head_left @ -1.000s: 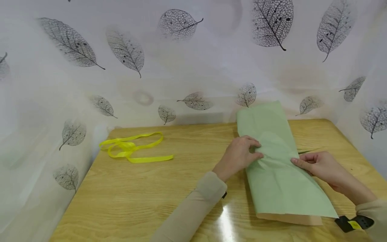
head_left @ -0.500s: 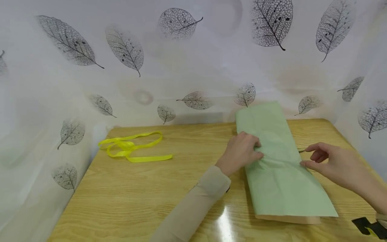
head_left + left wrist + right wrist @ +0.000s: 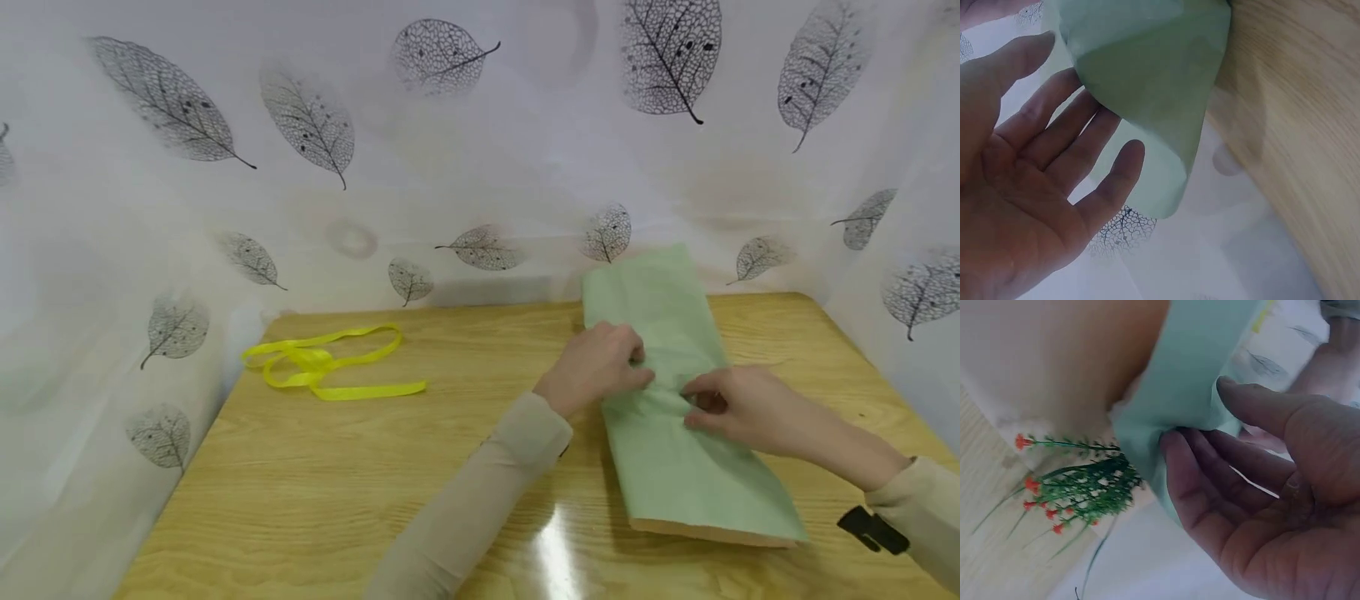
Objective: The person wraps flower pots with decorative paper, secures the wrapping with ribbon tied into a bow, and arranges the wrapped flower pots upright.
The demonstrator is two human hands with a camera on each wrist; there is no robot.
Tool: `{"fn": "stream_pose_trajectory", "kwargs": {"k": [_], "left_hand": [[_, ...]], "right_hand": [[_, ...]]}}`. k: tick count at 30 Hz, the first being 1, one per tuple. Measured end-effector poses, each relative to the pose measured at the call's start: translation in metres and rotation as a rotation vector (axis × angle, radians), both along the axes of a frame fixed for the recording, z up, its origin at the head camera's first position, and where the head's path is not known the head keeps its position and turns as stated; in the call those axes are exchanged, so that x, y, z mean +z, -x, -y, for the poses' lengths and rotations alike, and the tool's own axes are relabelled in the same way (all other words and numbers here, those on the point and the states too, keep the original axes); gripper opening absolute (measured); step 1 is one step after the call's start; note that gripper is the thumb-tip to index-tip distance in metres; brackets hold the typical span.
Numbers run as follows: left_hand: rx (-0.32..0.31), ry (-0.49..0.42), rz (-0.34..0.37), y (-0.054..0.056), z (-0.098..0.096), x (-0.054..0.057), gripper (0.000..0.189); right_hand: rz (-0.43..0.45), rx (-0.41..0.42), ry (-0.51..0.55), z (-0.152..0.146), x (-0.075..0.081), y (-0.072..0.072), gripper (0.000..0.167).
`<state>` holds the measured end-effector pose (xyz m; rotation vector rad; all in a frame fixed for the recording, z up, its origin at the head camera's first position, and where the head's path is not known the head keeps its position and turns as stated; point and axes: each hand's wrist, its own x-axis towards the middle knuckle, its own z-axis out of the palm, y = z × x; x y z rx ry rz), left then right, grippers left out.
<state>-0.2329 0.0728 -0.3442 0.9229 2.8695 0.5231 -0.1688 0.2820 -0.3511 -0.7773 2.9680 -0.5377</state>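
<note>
A folded pale green paper sheet [image 3: 686, 471] lies on the right of the wood-grain desk [image 3: 322, 492], red-flowered green sprigs [image 3: 1094, 487] by its edge. The right hand's [image 3: 757, 408] fingers pinch near its middle; the left hand's [image 3: 591, 367], slightly apart, curl at its left edge. Leftward, a looped yellow ribbon [image 3: 315, 362]; behind, a leaf-printed white backdrop [image 3: 487, 167].

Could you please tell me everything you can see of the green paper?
The green paper is a thin-looking sheet, folded over lengthwise, with a peach layer showing at its near end. It lies slanted on the right half of the wooden table, creased around its middle. The left grip touches its left side; the right grip pinches it near the middle. In the right wrist view, red flowers show beside its fold.
</note>
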Motion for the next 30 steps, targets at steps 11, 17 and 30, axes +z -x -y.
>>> {"fn": "stream_pose_trajectory", "kwargs": {"k": [11, 17, 30], "left_hand": [[0.006, 0.046, -0.032, 0.010, -0.006, 0.005, 0.014], [0.020, 0.095, -0.017, 0.008, -0.007, 0.009, 0.030], [0.179, -0.088, 0.061, -0.011, -0.005, -0.002, 0.055]], "right_hand": [[-0.199, -0.026, -0.099, 0.025, -0.007, -0.002, 0.011], [-0.214, -0.058, -0.047, 0.032, -0.003, -0.001, 0.034], [-0.148, -0.041, -0.084, 0.021, -0.018, 0.010, 0.050]]}}
